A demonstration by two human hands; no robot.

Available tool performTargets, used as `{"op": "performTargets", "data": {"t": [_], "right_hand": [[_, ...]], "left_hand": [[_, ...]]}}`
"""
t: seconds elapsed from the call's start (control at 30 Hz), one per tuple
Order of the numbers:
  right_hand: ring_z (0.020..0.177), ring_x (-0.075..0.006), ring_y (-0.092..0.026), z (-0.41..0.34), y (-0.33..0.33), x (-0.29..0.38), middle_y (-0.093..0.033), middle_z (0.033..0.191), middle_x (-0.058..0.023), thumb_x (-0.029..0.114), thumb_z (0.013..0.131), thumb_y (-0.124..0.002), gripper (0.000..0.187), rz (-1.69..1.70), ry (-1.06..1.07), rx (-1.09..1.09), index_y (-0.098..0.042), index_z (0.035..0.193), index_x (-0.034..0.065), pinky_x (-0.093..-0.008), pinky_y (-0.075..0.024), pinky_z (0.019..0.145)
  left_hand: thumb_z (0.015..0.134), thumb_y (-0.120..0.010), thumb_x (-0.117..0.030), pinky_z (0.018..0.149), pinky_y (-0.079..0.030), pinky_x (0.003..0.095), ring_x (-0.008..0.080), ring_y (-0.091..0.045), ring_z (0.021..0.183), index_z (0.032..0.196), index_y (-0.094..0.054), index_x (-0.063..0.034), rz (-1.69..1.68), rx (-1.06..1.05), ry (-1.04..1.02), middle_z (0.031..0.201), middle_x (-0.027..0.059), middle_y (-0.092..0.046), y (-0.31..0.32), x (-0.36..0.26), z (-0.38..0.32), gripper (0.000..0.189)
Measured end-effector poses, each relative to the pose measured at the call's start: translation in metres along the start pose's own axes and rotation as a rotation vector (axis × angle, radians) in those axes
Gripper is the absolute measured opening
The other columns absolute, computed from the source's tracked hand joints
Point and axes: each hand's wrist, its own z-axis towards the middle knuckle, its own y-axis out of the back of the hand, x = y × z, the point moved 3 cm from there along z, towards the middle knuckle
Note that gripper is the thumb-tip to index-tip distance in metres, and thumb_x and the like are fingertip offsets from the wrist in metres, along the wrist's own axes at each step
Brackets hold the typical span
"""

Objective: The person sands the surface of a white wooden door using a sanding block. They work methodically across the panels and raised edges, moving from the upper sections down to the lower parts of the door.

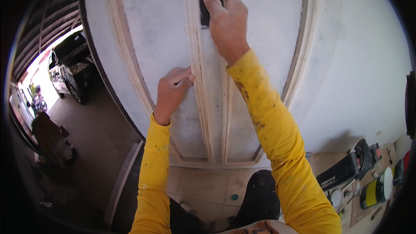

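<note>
My right hand (229, 22) grips a dark, flat sanding block (205, 0) against the upper middle of a panelled door (156, 26) covered in patchy whitish primer. The block's top end is cut off by the picture's upper edge. Lower and to the left, my left hand (174, 87) has its thumb and fingertips at the edge of a raised wooden moulding (200, 94). Whether anything small sits between those fingertips cannot be made out. Paint-stained yellow sleeves cover both forearms.
On the floor at right lie a black tool bag or case (339, 170), a paint bucket (377, 188) and loose tools. A green cap (234, 197) lies on the floor tiles near my legs. Beyond the door's left edge are a car (71, 68) and a covered object (50, 136).
</note>
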Motion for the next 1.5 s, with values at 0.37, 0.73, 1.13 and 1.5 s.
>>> {"op": "performTargets", "data": {"t": [0.37, 0.73, 1.13, 1.5], "right_hand": [[0.132, -0.0315, -0.055, -0.178, 0.007, -0.024, -0.059, 0.138, -0.0228, 0.001, 0.101, -0.052, 0.040, 0.159, -0.241, 0.043, -0.052, 0.141, -0.0024, -0.0385, -0.0407, 0.111], [0.109, -0.0280, -0.065, -0.100, -0.011, -0.020, -0.068, 0.118, -0.0206, 0.018, 0.102, -0.054, 0.037, 0.138, -0.256, -0.006, -0.058, 0.132, -0.0039, -0.0370, -0.0493, 0.096], [0.095, -0.0302, -0.065, 0.092, -0.019, 0.035, -0.069, 0.109, -0.0201, 0.011, 0.097, -0.051, 0.035, -0.129, 0.050, 0.131, -0.060, 0.126, -0.0049, -0.0383, -0.0497, 0.087], [0.133, -0.0289, -0.054, -0.218, 0.009, -0.030, -0.052, 0.147, -0.0227, 0.009, 0.104, -0.048, 0.047, -0.229, -0.152, 0.212, -0.041, 0.150, -0.0043, -0.0356, -0.0422, 0.110]], "left_hand": [[0.094, -0.072, -0.008, 0.079, -0.051, 0.0238, 0.0131, -0.063, 0.087, 0.117, -0.070, 0.0083, 0.042, 0.014, 0.011, 0.099, 0.0086, -0.068, -0.004, -0.002, -0.001, 0.028], [0.092, -0.072, -0.010, 0.076, -0.049, 0.0283, 0.0184, -0.062, 0.081, 0.112, -0.073, 0.0045, 0.122, 0.032, -0.017, 0.088, 0.0115, -0.068, 0.015, 0.001, 0.001, 0.024], [0.092, -0.074, -0.013, 0.070, -0.049, 0.0258, 0.0134, -0.062, 0.078, 0.117, -0.072, 0.0030, -0.054, -0.049, 0.052, 0.089, 0.0110, -0.069, 0.005, 0.007, -0.001, 0.030], [0.088, -0.074, -0.014, 0.078, -0.053, 0.0315, 0.0218, -0.071, 0.086, 0.108, -0.075, 0.0013, -0.019, -0.089, -0.054, 0.099, 0.0179, -0.075, -0.001, 0.016, 0.002, 0.026]]}}
